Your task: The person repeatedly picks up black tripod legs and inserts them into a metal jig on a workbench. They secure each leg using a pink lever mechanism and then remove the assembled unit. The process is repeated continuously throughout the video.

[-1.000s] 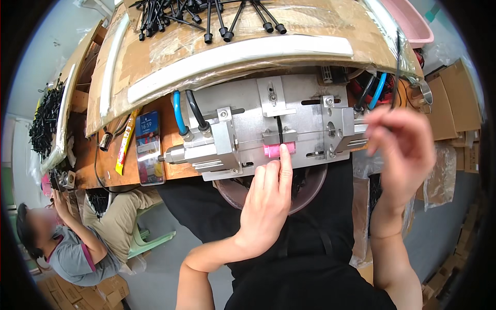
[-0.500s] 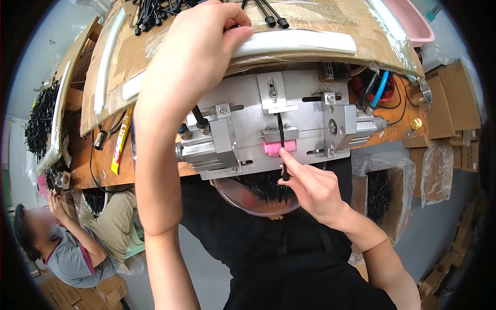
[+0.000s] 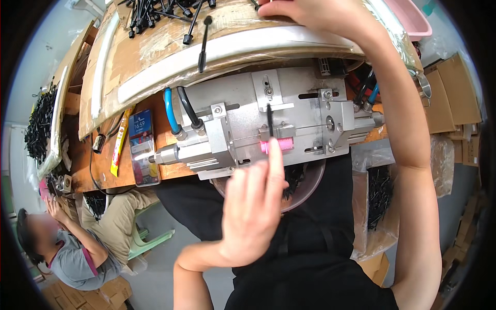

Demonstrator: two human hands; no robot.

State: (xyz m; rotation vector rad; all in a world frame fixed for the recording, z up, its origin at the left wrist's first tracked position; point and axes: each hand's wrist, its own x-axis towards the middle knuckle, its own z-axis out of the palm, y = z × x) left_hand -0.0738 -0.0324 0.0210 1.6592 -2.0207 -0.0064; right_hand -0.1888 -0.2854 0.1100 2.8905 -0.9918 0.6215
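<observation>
My left hand (image 3: 253, 206) is over the front of the metal fixture (image 3: 243, 111). Its index finger stretches along a thin black stick (image 3: 270, 120) and presses it on the ribbed pink piece (image 3: 285, 145); the stick's lower end is hidden under the hand, and the other fingers are blurred. My right hand (image 3: 305, 13) reaches across to the cardboard at the top right, thumb and finger pinched on a dark stick-like thing, mostly out of frame. A loose black stick (image 3: 204, 45) lies across the cardboard's white padded edge, near a heap of capped black sticks (image 3: 155, 13).
A cardboard-covered shelf (image 3: 139, 57) rises behind the fixture. Blue and black hoses run to its cylinders. A phone (image 3: 144, 147) and yellow packet (image 3: 121, 139) lie left. Below are a clear bowl (image 3: 310, 181) and a lined box of black sticks (image 3: 380, 191). A person (image 3: 77, 253) sits left.
My left hand has come down from the cardboard onto the stick at the pink piece. My right hand has left the fixture and moved up to the cardboard. A loose stick now shows there.
</observation>
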